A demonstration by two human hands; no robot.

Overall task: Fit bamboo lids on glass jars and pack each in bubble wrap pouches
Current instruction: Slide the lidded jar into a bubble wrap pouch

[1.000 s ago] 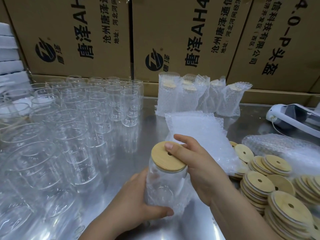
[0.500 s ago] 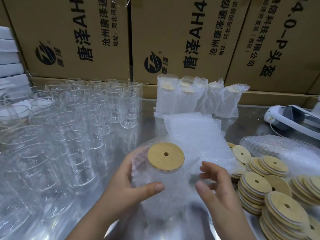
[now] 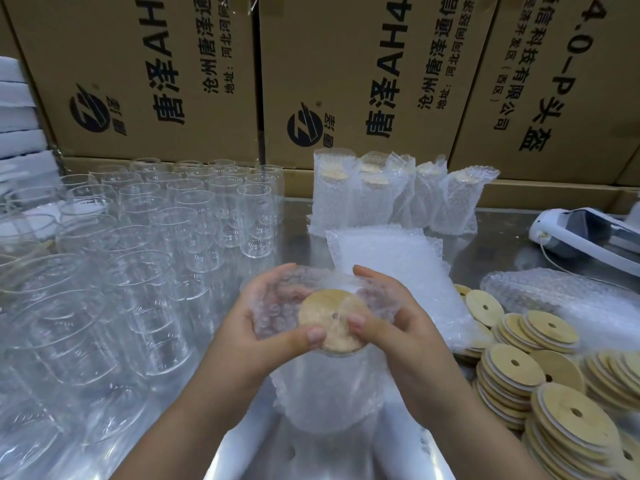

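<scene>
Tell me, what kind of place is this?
Probably a packing room or small warehouse: big cardboard boxes behind a metal table, rows of empty glass jars, piles of bamboo lids, and jars already in bubble wrap pouches.

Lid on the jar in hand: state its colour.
The lid is pale tan bamboo, partly under clear bubble wrap; head view.

Right hand (image 3: 401, 337) off the lid earlier, now gripping pouch (image 3: 311, 368) mouth with left hand (image 3: 263, 327), both folding bubble wrap over bamboo lid (image 3: 329, 320); jar fully sleeved.
</scene>
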